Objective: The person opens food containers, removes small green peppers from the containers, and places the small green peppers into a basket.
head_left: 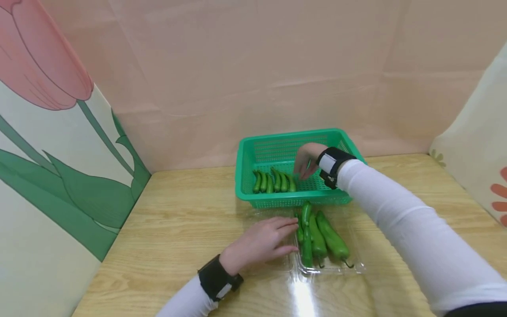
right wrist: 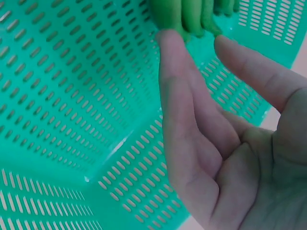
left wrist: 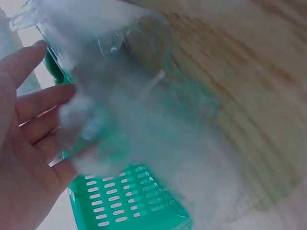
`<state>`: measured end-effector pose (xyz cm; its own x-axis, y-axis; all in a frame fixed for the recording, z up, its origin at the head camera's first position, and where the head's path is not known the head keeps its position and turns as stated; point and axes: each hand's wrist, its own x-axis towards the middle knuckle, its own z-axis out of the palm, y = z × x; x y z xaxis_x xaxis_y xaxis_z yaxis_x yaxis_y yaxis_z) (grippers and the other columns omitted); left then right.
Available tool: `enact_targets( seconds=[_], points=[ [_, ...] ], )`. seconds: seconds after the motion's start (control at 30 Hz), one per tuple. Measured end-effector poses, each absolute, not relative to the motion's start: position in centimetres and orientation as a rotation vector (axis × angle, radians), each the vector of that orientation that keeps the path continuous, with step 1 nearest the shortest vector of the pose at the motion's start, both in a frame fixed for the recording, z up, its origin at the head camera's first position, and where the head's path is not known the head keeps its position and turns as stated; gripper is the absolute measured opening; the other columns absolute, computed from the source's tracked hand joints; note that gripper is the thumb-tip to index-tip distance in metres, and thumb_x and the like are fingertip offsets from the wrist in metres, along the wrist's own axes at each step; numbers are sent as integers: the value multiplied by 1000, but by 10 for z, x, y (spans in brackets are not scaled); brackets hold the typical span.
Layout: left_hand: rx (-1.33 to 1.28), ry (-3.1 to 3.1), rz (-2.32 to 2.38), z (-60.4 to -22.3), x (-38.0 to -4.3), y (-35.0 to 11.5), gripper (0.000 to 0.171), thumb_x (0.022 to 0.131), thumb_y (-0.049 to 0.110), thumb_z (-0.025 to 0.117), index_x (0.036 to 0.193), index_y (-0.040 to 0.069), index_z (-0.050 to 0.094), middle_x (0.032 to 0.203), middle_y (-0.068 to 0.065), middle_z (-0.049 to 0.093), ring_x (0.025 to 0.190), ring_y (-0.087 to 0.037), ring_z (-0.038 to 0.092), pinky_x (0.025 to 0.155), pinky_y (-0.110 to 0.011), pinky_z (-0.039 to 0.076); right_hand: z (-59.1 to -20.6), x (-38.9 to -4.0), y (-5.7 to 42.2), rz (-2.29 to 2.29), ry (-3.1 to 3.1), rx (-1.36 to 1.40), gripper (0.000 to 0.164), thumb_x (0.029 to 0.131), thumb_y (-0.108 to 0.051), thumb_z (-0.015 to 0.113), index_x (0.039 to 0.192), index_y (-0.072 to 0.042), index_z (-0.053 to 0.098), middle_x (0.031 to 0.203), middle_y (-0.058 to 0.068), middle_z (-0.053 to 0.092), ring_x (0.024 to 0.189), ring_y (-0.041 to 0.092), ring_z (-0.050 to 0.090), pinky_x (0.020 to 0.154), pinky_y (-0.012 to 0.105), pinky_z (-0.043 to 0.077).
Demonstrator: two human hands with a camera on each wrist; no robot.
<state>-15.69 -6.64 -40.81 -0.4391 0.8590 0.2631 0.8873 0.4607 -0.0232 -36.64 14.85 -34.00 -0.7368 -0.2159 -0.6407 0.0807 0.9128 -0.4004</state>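
Several green chili peppers (head_left: 277, 181) lie side by side in the left part of a green perforated basket (head_left: 247, 152). My right hand (head_left: 309, 159) reaches down inside the basket, just right of that row. In the right wrist view, its thumb and fingers (right wrist: 175, 62) are apart with nothing between them, fingertips right by the row's end pepper (right wrist: 165, 12). More green peppers (head_left: 332, 237) fill a clear plastic box (head_left: 310, 270) in front of the basket. At the box's left side is my left hand (head_left: 263, 242), its fingers extended, fingertips at the edge.
Clear plastic (left wrist: 139, 129) stretches blurred across the left wrist view. The basket stands on a wooden table (head_left: 182, 211) close to a pink backdrop (head_left: 253, 66). Printed panels with flowers, such as the tulip panel (head_left: 95, 176), border the table at both sides.
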Motion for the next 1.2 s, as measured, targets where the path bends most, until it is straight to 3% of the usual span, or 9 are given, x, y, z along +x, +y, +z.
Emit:
enact_targets(
  seconds=[0.07, 0.17, 0.3, 0.47, 0.63, 0.87, 1.03, 1.2],
  points=[
    [-1510, -2464, -175, -409, -157, -67, 58, 92, 51, 52, 130, 7, 55, 138, -8, 53, 125, -16, 53, 109, -23, 39, -332, -361, 150, -532, 2380, -89, 37, 91, -23, 62, 120, 0, 62, 103, 12, 72, 91, 23, 71, 87, 35, 58],
    [-1510, -2467, -186, -409, -157, -67, 58, 92, 51, 53, 130, 7, 55, 138, -8, 53, 125, -16, 53, 109, -23, 39, -323, -355, 151, -556, 2424, -88, 39, 93, -23, 59, 125, 0, 58, 107, 15, 70, 92, 23, 70, 79, 31, 59],
    [-1510, -2481, -194, -408, -156, -67, 58, 92, 51, 52, 130, 7, 55, 138, -9, 53, 125, -17, 52, 109, -24, 39, -315, -346, 152, -626, 2484, -88, 38, 93, -21, 59, 122, 2, 58, 109, 19, 69, 90, 24, 70, 73, 30, 60],
    [-1508, -2474, -206, -408, -156, -68, 58, 92, 51, 53, 129, 7, 55, 138, -9, 53, 125, -17, 53, 109, -24, 39, -307, -335, 154, -624, 2575, -136, 34, 92, -23, 61, 113, 3, 64, 102, 16, 71, 85, 23, 71, 75, 34, 60],
    [-1509, -2464, -211, -408, -156, -68, 58, 91, 51, 54, 129, 7, 56, 137, -9, 54, 124, -17, 53, 109, -24, 39, -299, -315, 158, -600, 2680, -214, 27, 92, -24, 61, 102, 0, 70, 93, 14, 73, 75, 20, 71, 64, 31, 59],
    [-1514, -2460, -221, -407, -155, -69, 57, 91, 49, 55, 128, 6, 56, 137, -9, 54, 124, -17, 54, 108, -23, 40, -293, -278, 167, -519, 2811, -375, 28, 94, -28, 59, 102, -3, 69, 80, 7, 71, 69, 14, 65, 70, 39, 56],
    [-1520, -2455, -225, -407, -156, -69, 56, 92, 49, 55, 128, 6, 56, 136, -10, 54, 124, -17, 54, 108, -23, 40, -294, -258, 173, -494, 2858, -396, 25, 93, -30, 59, 99, -7, 68, 71, 2, 67, 64, 15, 61, 61, 31, 49],
    [-1517, -2459, -232, -408, -157, -69, 57, 91, 48, 56, 129, 6, 56, 137, -10, 54, 124, -17, 53, 108, -23, 40, -296, -241, 176, -528, 2851, -403, 26, 93, -32, 59, 100, -7, 65, 72, 4, 67, 61, 17, 58, 52, 27, 44]
  ],
)
